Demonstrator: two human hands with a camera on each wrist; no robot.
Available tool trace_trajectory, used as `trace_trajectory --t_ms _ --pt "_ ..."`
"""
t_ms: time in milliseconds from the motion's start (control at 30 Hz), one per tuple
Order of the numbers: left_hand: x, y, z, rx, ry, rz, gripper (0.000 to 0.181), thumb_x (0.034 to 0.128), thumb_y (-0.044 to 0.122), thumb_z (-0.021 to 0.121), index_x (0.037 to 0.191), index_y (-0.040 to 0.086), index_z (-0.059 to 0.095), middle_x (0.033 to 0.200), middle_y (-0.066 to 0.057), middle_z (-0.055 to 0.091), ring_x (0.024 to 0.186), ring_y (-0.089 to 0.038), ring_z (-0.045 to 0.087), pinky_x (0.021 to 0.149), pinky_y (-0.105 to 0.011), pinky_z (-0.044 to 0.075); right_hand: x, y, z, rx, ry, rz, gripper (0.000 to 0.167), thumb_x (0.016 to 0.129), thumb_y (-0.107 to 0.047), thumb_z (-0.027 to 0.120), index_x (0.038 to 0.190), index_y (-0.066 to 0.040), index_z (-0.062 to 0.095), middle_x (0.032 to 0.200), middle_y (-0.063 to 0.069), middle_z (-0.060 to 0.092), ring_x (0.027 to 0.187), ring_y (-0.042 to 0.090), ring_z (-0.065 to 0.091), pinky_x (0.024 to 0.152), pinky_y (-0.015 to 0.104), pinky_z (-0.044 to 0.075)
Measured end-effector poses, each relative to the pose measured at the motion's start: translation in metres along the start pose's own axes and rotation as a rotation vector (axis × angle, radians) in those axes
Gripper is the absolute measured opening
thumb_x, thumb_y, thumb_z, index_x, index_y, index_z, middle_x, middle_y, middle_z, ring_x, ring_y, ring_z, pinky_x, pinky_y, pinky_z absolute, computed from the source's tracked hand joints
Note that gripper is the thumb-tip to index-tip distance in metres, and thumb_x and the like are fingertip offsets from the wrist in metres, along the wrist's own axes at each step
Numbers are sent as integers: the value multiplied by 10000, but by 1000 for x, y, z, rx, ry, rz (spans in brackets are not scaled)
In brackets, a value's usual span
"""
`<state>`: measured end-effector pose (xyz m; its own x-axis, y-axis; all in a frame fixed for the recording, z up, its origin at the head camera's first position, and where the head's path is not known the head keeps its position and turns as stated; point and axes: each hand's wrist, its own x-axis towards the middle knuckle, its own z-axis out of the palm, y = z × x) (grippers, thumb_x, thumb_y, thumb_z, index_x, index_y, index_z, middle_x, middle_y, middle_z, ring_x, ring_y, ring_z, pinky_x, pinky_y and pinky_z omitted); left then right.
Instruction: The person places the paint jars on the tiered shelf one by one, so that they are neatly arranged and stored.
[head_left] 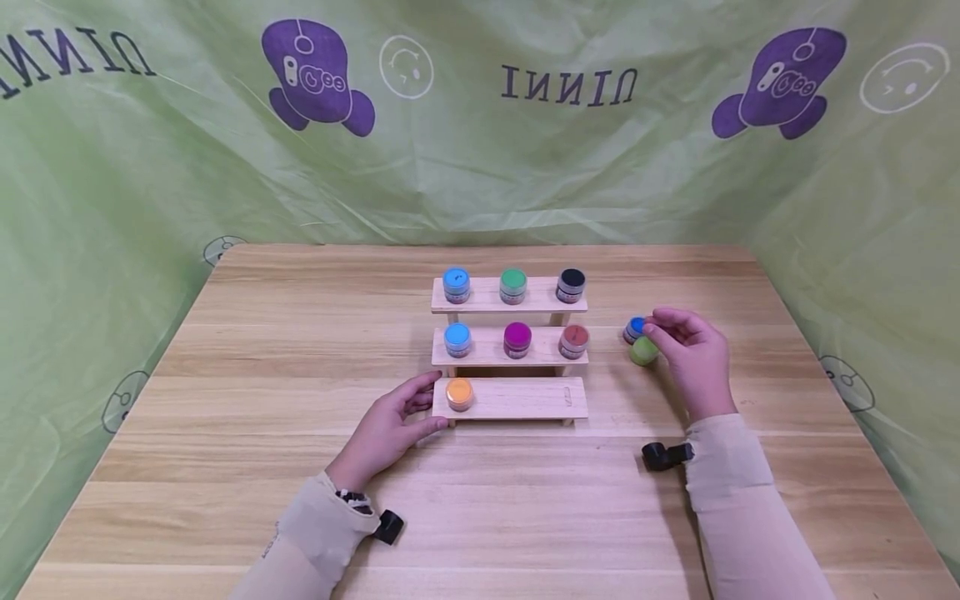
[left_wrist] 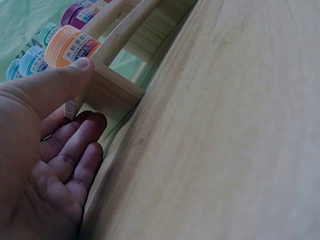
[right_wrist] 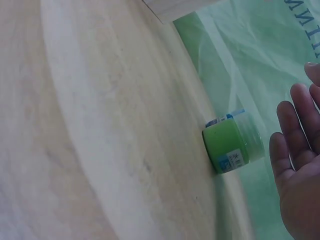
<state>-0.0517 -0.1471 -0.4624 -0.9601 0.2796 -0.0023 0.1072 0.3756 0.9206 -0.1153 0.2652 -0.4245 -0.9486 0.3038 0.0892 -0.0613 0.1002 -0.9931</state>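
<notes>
My left hand holds the left end of the lowest step of a three-step wooden stand, thumb at the front corner and forefinger at the back. An orange paint jar stands on that step beside it. My right hand hovers over a light green paint jar on the table. In the right wrist view, a gap shows between the fingers and the clear lid of this green jar. Just behind it stands a blue paint jar, partly hidden by the green one in the right wrist view.
On the middle step are light blue, purple and brown jars. The top step bears blue, green and black jars. A green printed cloth surrounds the wooden table.
</notes>
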Motion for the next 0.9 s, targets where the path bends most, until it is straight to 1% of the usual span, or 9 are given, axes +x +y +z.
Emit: trace_trajectory --t_ms 67,133,267,467,700,900 --pt "0 0 0 0 -1 -2 692 847 182 827 1458 91 515 1260 -109 660 1143 -252 633 1006 -404 503 1 3 -2 -38 6 11 257 872 -85 794 1109 -40 708 1015 -44 715 967 107 646 832 131 515" --pt "0 0 0 -1 -2 -3 691 848 183 827 1458 92 515 1266 -109 658 1146 -252 631 1006 -406 503 2 6 -3 -57 9 20 299 874 -105 796 1137 -6 692 1020 -49 711 970 105 642 835 132 513" --pt "1 0 0 -6 -3 -3 693 847 180 827 1458 90 514 1268 -112 659 1147 -254 633 1006 -409 503 4 12 -7 -37 7 43 361 868 -97 801 1170 45 663 992 -54 710 938 95 642 797 123 518" --pt "1 0 0 -4 -5 -2 697 847 182 827 1460 89 511 1260 -112 664 1147 -254 634 1010 -406 501 6 17 -10 22 2 81 342 866 -85 800 1165 22 676 985 -49 700 935 89 627 765 107 519" --pt "0 -1 0 -6 -3 1 697 846 185 828 1459 85 511 1245 -110 672 1141 -252 637 1009 -409 502 6 22 -12 -11 -4 141 369 871 -148 807 1166 25 667 989 -59 673 946 83 588 755 101 512" --pt "0 -1 0 -7 -3 0 697 846 183 828 1460 86 512 1254 -110 666 1139 -252 637 1004 -407 505 6 24 -14 -49 -35 160 337 885 -174 796 1144 -1 669 993 -63 661 940 72 584 758 107 518"
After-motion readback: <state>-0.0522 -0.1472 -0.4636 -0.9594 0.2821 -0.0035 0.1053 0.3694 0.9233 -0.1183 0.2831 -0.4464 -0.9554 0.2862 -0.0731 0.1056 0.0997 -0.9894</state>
